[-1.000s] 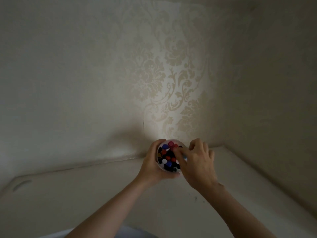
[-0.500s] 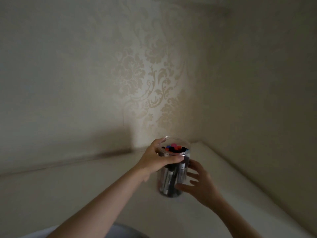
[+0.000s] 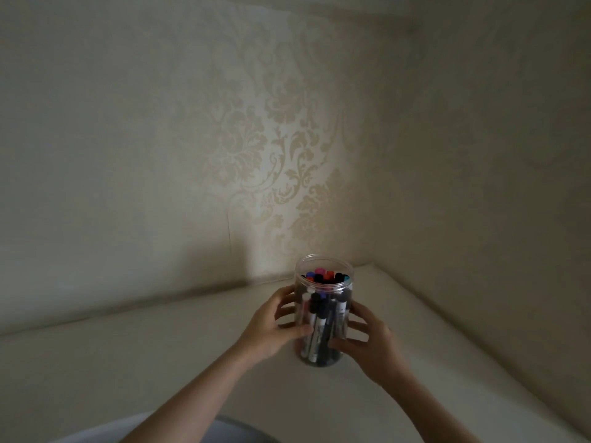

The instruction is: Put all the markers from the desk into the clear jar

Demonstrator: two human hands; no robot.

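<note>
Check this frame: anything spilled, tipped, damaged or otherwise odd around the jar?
Nothing stands out. The clear jar stands upright on the desk with the markers inside, caps up, none spilled. The left hand and right hand cup its sides. It has no lid.

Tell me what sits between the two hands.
In the head view, the clear jar stands upright on the desk between the left hand and the right hand, full of markers. Both hands' fingers curl against its sides.

Both forearms reach forward, left hand and right hand facing each other, fingers curled inward.
</note>
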